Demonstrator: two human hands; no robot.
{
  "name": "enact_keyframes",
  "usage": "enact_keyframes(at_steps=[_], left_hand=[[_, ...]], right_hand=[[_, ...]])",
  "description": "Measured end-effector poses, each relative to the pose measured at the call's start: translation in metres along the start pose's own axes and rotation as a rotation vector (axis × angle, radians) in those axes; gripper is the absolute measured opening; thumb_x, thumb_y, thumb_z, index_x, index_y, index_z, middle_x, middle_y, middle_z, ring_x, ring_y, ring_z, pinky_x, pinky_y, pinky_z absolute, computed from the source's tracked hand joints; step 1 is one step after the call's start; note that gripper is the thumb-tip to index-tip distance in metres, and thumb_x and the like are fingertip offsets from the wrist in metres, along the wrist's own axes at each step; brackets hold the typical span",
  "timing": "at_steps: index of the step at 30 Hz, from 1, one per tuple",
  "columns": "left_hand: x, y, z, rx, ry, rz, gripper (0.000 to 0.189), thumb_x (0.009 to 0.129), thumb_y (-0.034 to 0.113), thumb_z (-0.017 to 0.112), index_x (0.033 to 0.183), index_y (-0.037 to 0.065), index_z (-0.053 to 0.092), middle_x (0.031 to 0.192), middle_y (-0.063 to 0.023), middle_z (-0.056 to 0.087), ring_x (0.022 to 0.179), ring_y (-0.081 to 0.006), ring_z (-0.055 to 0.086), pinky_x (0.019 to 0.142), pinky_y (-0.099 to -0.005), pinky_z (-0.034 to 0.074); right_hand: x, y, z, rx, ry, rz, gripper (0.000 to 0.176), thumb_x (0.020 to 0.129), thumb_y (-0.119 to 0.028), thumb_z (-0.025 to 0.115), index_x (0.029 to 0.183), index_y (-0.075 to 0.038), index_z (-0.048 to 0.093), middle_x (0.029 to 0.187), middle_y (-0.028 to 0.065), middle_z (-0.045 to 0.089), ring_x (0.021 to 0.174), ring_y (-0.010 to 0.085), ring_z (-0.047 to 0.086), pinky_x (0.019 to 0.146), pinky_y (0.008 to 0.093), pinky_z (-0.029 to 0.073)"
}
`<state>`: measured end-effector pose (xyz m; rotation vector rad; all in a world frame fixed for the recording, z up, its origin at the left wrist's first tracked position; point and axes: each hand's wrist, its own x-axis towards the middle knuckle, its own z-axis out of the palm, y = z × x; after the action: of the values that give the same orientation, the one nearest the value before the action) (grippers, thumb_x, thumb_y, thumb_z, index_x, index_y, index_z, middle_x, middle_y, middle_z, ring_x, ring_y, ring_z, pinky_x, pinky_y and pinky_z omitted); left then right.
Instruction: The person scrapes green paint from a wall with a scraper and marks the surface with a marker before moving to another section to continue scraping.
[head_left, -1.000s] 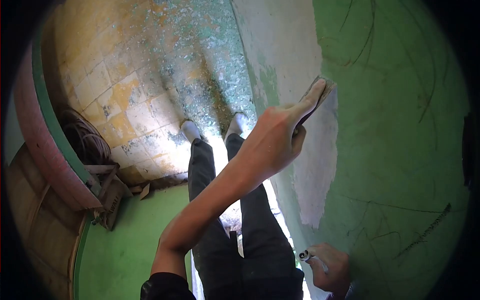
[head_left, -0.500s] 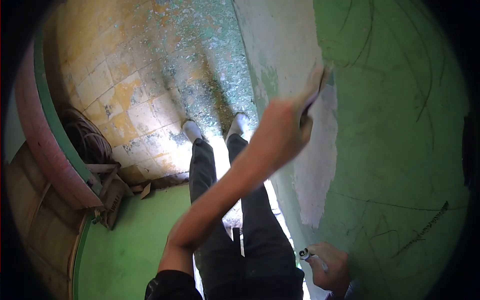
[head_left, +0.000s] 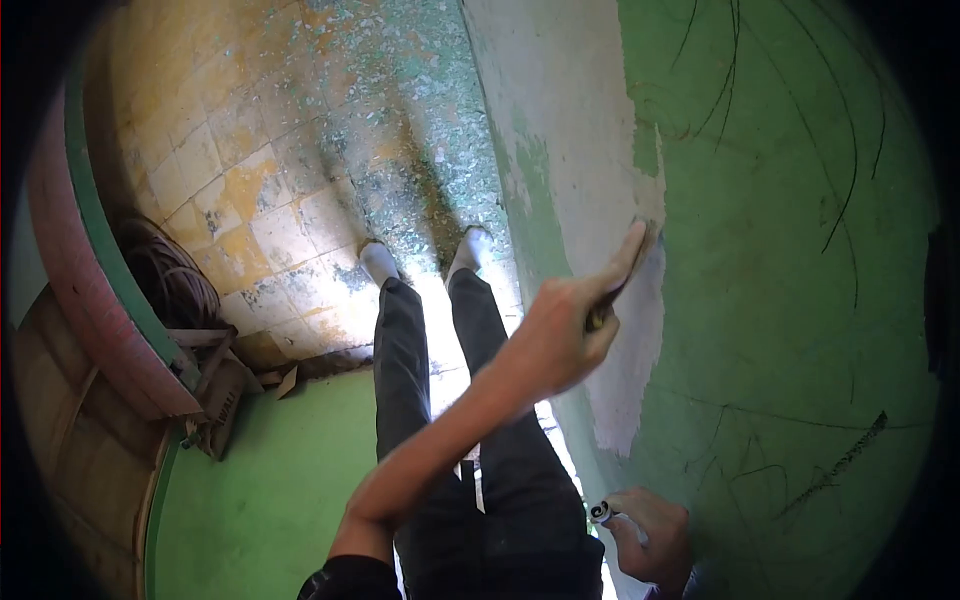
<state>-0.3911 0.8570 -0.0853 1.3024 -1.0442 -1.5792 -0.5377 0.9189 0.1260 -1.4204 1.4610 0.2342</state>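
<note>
My left hand [head_left: 560, 335] reaches across from the lower left and is closed around a thin scraper-like tool [head_left: 603, 308]. Its index finger lies stretched along the tool, whose tip meets the pale scraped strip [head_left: 610, 390] on the green wall [head_left: 760, 300]. Low on the right, my right hand [head_left: 650, 535] grips a small cylindrical object [head_left: 601, 512] with a round, silvery end. What exactly this object is cannot be made out.
Green and white flakes lie on the worn tile floor [head_left: 400, 130] around my feet [head_left: 470, 250]. Coiled material [head_left: 170, 275] and a torn cardboard box [head_left: 225, 400] sit at the left, beside a curved pink and green edge [head_left: 100, 290].
My left hand and its tool have moved down along the wall, exposing more of the pale strip above. My right hand has shifted slightly left in view, still holding the small object.
</note>
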Motion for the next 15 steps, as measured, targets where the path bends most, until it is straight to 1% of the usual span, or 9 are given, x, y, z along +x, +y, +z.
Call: enact_keyframes(at_steps=[2,3,5,6,8,10,11,12,15], left_hand=[[0.029,0.019,-0.032,0.071,-0.084,-0.130,0.086,0.079,-0.010,0.054,0.158,0.017,0.035,0.067,-0.0236,0.056,0.055,-0.0219,0.054,0.062,-0.0358,0.049],[0.043,0.020,-0.042,0.075,-0.063,-0.137,0.077,0.086,-0.002,0.055,0.158,0.021,0.037,0.062,-0.0090,0.049,0.058,-0.0099,0.045,0.059,-0.0301,0.044],[0.031,0.012,-0.030,0.004,-0.023,-0.075,0.078,0.086,-0.002,0.055,0.158,0.021,0.037,0.062,-0.0091,0.048,0.058,-0.0102,0.044,0.058,-0.0301,0.044],[0.025,0.009,-0.023,-0.020,0.000,-0.028,0.078,0.086,-0.002,0.055,0.158,0.020,0.037,0.061,-0.0091,0.048,0.057,-0.0104,0.044,0.058,-0.0301,0.044],[0.013,0.006,-0.014,-0.023,-0.026,0.002,0.078,0.086,-0.002,0.055,0.158,0.022,0.037,0.063,-0.0085,0.050,0.057,-0.0098,0.045,0.057,-0.0297,0.044],[0.025,0.017,-0.030,0.021,-0.046,-0.043,0.076,0.087,-0.002,0.056,0.157,0.020,0.039,0.064,-0.0073,0.050,0.057,-0.0095,0.046,0.056,-0.0288,0.044],[0.046,0.023,-0.044,0.054,-0.031,-0.101,0.069,0.088,-0.001,0.056,0.154,0.013,0.043,0.065,-0.0070,0.053,0.058,-0.0092,0.048,0.055,-0.0285,0.044],[0.065,0.024,-0.053,0.018,-0.035,-0.174,0.067,0.088,0.000,0.056,0.153,0.011,0.045,0.069,-0.0079,0.058,0.059,-0.0086,0.050,0.056,-0.0294,0.044],[0.029,0.012,-0.026,-0.026,-0.002,-0.053,0.062,0.088,0.001,0.059,0.149,0.008,0.050,0.075,-0.0077,0.061,0.062,-0.0083,0.050,0.059,-0.0287,0.045]], right_hand=[[0.002,0.002,0.001,-0.008,-0.013,-0.006,0.021,0.071,0.007,0.066,0.091,0.001,0.070,0.083,0.0180,0.071,0.069,0.0328,0.070,0.060,0.0360,0.055],[0.004,0.003,0.004,-0.022,-0.023,0.004,0.021,0.071,0.007,0.066,0.091,0.001,0.069,0.083,0.0179,0.071,0.069,0.0327,0.070,0.060,0.0362,0.054],[0.002,0.000,0.002,-0.074,-0.029,0.042,0.020,0.071,0.007,0.066,0.090,0.001,0.069,0.082,0.0178,0.071,0.069,0.0324,0.070,0.059,0.0364,0.054],[0.002,-0.001,0.001,-0.055,-0.024,0.030,0.020,0.071,0.008,0.066,0.090,0.001,0.069,0.081,0.0178,0.070,0.069,0.0323,0.070,0.059,0.0366,0.054],[0.003,0.000,0.001,-0.015,-0.012,-0.007,0.019,0.071,0.008,0.066,0.090,0.002,0.069,0.079,0.0177,0.069,0.068,0.0321,0.069,0.059,0.0371,0.054],[0.002,0.002,0.000,-0.026,-0.010,-0.002,0.019,0.072,0.007,0.066,0.089,0.001,0.069,0.079,0.0173,0.069,0.068,0.0320,0.069,0.059,0.0371,0.054],[0.002,0.003,0.003,-0.027,-0.009,0.005,0.019,0.072,0.007,0.066,0.089,0.001,0.069,0.079,0.0171,0.069,0.068,0.0320,0.069,0.059,0.0371,0.054],[0.001,0.003,0.004,-0.030,-0.020,0.020,0.019,0.072,0.007,0.065,0.089,0.001,0.069,0.080,0.0170,0.070,0.068,0.0320,0.069,0.059,0.0368,0.054],[0.003,-0.001,-0.002,-0.025,-0.032,0.032,0.019,0.072,0.007,0.065,0.089,0.000,0.070,0.081,0.0166,0.071,0.069,0.0318,0.070,0.060,0.0362,0.054]])
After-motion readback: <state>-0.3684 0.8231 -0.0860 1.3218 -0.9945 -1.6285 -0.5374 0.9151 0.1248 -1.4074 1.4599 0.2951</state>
